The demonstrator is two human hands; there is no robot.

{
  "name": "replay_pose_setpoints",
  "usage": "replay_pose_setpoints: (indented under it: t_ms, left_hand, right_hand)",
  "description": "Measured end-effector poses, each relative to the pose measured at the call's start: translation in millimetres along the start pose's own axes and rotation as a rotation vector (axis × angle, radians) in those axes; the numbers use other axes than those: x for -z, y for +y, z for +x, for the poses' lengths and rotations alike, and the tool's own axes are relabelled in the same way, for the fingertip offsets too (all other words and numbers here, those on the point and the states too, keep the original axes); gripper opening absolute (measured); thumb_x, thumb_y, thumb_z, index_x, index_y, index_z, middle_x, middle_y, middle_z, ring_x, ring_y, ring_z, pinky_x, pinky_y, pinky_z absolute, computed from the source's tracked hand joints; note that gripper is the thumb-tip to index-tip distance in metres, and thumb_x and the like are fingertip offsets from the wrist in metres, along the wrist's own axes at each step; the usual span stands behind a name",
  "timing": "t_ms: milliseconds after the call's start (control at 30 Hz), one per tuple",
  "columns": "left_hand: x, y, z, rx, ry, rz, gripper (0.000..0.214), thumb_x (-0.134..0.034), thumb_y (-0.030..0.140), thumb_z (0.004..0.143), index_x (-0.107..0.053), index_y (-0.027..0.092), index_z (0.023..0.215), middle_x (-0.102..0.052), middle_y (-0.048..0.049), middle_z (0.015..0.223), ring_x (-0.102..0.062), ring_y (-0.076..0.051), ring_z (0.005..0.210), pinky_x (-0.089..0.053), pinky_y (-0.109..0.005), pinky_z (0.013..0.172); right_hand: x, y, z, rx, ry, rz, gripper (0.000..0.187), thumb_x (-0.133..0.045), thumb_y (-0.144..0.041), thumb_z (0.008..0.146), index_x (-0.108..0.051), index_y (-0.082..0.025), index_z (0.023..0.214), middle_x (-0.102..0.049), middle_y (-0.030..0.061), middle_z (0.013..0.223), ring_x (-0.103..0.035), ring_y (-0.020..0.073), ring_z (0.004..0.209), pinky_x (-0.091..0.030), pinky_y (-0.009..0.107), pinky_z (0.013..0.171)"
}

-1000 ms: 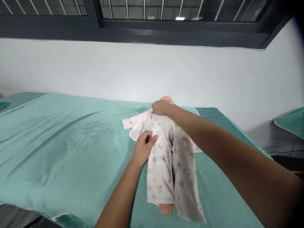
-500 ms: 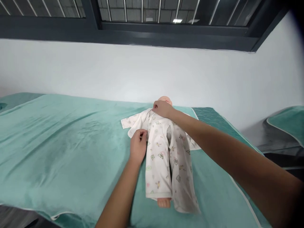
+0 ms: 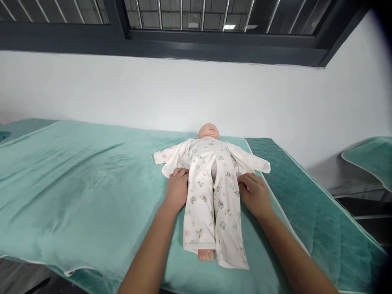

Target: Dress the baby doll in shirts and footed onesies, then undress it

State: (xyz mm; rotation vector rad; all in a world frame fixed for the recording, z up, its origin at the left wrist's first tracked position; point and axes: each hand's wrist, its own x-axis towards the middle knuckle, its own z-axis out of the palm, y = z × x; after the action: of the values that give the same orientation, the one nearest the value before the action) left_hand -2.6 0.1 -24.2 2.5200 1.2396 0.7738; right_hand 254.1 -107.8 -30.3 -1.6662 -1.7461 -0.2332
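A baby doll (image 3: 208,131) lies on its back on the bed, head toward the wall. It wears a white long-sleeved top (image 3: 180,153) and white printed trousers (image 3: 200,200), their waist drawn high on the chest. One bare foot (image 3: 206,255) shows below a trouser leg; the other leg end covers its foot. My left hand (image 3: 177,187) is closed at the doll's side, fingers curled against the clothes where top and trousers meet. On the opposite side my right hand (image 3: 255,195) pinches at the clothes by the hip. The exact cloth layer between the fingers is hidden.
A green sheet (image 3: 92,183) with some creases covers the bed. A darker quilted green cover (image 3: 306,204) shows along the right side. Behind stands a white wall (image 3: 153,94) under a dark-framed barred window (image 3: 214,45). Another green-covered surface (image 3: 372,157) is at the far right.
My right hand has come down from the doll's neck to its hip on the right, uncovering the head and right sleeve. That sleeve now stretches outward. My left hand stays at the other side.
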Motion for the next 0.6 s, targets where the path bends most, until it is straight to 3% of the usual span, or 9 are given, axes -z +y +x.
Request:
replay_pose_setpoints:
  t_ms: [100, 233, 367, 500, 600]
  left_hand:
    - [0.9, 0, 2, -0.065, -0.007, -0.115, 0.03, -0.048, 0.013, 0.088, -0.075, 0.021, 0.096, -0.069, -0.0091, 0.111, -0.055, -0.027, 0.11, -0.044, -0.042, 0.092]
    - [2.0, 2, 2, -0.109, -0.028, -0.317, 0.032, -0.048, 0.01, 0.085, -0.074, 0.021, 0.099, -0.071, -0.0074, 0.108, -0.062, -0.022, 0.099, -0.046, -0.039, 0.096]
    - [0.6, 4, 1, -0.074, -0.07, -0.32, 0.029, -0.051, 0.016, 0.085, -0.072, 0.021, 0.104, -0.071, -0.0083, 0.112, -0.064, -0.024, 0.098, -0.05, -0.038, 0.09]
    - [-0.9, 7, 3, -0.096, -0.074, -0.248, 0.027, -0.051, 0.022, 0.088, -0.07, 0.021, 0.107, -0.068, -0.0097, 0.119, -0.062, -0.027, 0.107, -0.047, -0.042, 0.096]
    - [0.1, 12, 3, -0.031, -0.066, -0.264, 0.031, -0.051, 0.025, 0.089, -0.066, 0.022, 0.117, -0.065, -0.0098, 0.127, -0.06, -0.027, 0.11, -0.045, -0.041, 0.098]
  right_hand:
    - [-1, -5, 2, 0.044, -0.146, -0.054, 0.021, -0.049, -0.008, 0.086, -0.059, -0.02, 0.071, -0.062, 0.005, 0.079, -0.053, 0.0218, 0.08, -0.038, 0.036, 0.072]
    - [-5, -3, 2, 0.128, -0.244, 0.022, 0.015, -0.053, -0.013, 0.086, -0.066, -0.021, 0.086, -0.063, 0.0079, 0.095, -0.053, 0.0246, 0.093, -0.043, 0.037, 0.079]
    - [-9, 3, 1, 0.17, -0.292, 0.07, 0.016, -0.055, -0.015, 0.085, -0.068, -0.022, 0.094, -0.063, 0.0085, 0.1, -0.054, 0.0262, 0.096, -0.045, 0.039, 0.082]
    - [-8, 0, 2, 0.156, -0.296, 0.05, 0.021, -0.053, -0.01, 0.083, -0.068, -0.021, 0.092, -0.064, 0.009, 0.095, -0.055, 0.0268, 0.092, -0.045, 0.041, 0.082]
    - [-1, -5, 2, 0.157, -0.284, 0.167, 0.019, -0.053, -0.012, 0.082, -0.068, -0.022, 0.089, -0.064, 0.0071, 0.091, -0.056, 0.0253, 0.089, -0.047, 0.039, 0.081]
